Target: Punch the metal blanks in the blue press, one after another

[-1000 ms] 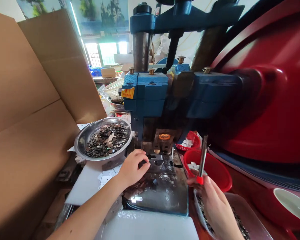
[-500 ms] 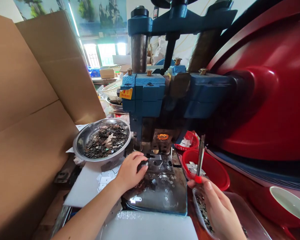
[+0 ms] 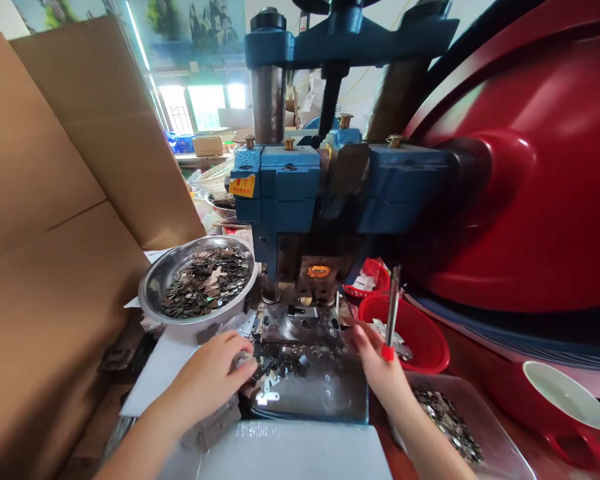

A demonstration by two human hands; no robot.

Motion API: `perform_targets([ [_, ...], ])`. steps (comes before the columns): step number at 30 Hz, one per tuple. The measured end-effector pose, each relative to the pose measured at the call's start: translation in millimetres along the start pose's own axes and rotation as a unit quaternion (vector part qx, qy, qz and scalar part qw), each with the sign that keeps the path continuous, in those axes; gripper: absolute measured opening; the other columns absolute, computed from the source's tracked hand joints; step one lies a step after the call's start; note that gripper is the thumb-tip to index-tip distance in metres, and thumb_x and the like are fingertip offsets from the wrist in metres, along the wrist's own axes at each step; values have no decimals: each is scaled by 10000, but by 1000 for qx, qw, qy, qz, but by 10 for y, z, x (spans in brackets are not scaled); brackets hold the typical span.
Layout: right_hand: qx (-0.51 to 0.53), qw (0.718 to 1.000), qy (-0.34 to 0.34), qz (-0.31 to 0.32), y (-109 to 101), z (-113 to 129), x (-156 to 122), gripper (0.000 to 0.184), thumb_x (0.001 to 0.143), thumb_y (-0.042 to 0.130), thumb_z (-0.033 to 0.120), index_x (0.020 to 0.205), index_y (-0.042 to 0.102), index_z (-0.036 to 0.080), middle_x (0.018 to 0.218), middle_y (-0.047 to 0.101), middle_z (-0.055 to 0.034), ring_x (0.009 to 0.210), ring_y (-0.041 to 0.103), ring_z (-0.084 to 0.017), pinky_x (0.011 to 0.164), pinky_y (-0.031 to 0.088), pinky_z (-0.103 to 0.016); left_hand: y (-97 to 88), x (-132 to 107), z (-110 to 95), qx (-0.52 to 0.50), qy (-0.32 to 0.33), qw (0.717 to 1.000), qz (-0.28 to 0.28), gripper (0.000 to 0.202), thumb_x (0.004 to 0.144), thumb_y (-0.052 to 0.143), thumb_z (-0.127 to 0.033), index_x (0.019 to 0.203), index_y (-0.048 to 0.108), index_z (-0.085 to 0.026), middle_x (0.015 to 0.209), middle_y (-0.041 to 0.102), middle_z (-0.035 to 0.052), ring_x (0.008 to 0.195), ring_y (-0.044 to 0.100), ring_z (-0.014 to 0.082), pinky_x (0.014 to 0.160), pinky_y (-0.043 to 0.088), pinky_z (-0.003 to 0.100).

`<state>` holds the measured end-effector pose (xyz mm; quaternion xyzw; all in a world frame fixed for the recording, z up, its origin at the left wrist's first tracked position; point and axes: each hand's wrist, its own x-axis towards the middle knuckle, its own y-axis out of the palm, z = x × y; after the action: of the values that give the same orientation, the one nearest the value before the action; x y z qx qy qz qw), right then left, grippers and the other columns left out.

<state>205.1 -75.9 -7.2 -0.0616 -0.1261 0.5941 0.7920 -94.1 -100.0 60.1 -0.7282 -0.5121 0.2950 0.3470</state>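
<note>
My left hand [image 3: 217, 373] is over the left edge of the dark press bed [image 3: 325, 397]. Its fingers are curled, with a gap between thumb and forefinger. Small dark and shiny metal pieces [image 3: 280, 363] lie scattered beside its fingertips. My right hand [image 3: 383, 373] is at the bed's right side, its fingertips near the metal die plate [image 3: 305, 327]. A slim metal rod [image 3: 393, 303] with a red collar stands upright from this hand, between thumb and fingers; its lower end is hidden. Above the die hangs the blue press [image 3: 290, 187].
A steel bowl [image 3: 147, 293] of flat metal parts stands left, by a cardboard sheet [image 3: 110, 120]. Right are a red bowl [image 3: 437, 343] with pale plates, a clear tub [image 3: 505, 427] of small pieces, a red mug [image 3: 520, 400] and a large red wheel [image 3: 545, 220].
My left hand has moved left and down, away from the die. My right hand has moved left and up, towards the die. More loose pieces show on the bed's left side.
</note>
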Motion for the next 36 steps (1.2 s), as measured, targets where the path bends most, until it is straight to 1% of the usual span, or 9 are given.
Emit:
perform_targets([
  [4,-143,984,-85,61,380,122,364,340,717,587,513,884,673,230,863,713,-52,785,654,-230,684,493,-330,27,-287,254,56,-29,997,45,463,653,689,-324,1106,596,-322,1149,567,37,1043,526,273,913,388,372],
  [7,-179,980,-71,54,461,192,469,260,720,582,463,738,655,214,701,690,-34,655,635,-204,586,455,-289,136,-304,349,77,-51,996,17,396,715,629,-301,1109,591,-298,1096,575,50,1018,533,258,891,385,366],
  [11,-177,983,-42,1,23,140,373,365,771,494,515,752,639,181,666,673,-47,608,611,-194,533,433,-276,204,-232,339,78,-69,994,15,202,776,550,-280,966,611,-251,926,600,34,872,563,219,772,403,321],
  [16,-240,964,8,-115,-542,-19,70,425,751,545,476,1044,637,182,783,714,-57,646,642,-223,546,464,-304,185,-212,287,65,-44,996,30,116,752,562,-242,861,601,-238,924,601,17,867,554,203,763,386,302],
  [19,-284,957,-61,12,-320,-7,-101,277,801,498,396,923,681,228,821,728,-41,764,676,-225,636,501,-305,173,-192,251,62,-37,997,38,109,740,570,-227,842,606,-238,905,614,8,859,557,198,743,382,289],
  [21,-323,925,-148,135,-29,50,-172,258,849,446,327,878,697,275,872,734,-14,808,684,-209,686,507,-302,167,-168,218,64,-43,996,36,81,749,553,-224,809,606,-236,844,624,-1,818,560,192,705,377,278],
  [23,-388,883,-195,181,231,112,-200,258,864,444,265,917,693,305,890,735,3,790,688,-195,660,497,-282,161,-149,183,64,-52,996,31,104,763,525,-211,816,610,-241,794,628,-10,782,564,185,681,372,271],
  [28,-520,805,-184,219,442,180,-172,233,878,453,265,950,671,301,820,732,-11,735,684,-188,596,435,-244,144,-198,129,82,-79,993,25,163,764,555,-267,916,612,-261,870,626,-3,833,567,197,713,372,286],
  [36,-506,818,-135,237,412,198,-189,266,907,397,278,956,658,298,890,728,-8,807,679,-186,625,417,-249,206,-317,202,105,-74,991,37,127,746,595,-285,863,605,-236,952,567,21,910,528,214,795,360,320],
])
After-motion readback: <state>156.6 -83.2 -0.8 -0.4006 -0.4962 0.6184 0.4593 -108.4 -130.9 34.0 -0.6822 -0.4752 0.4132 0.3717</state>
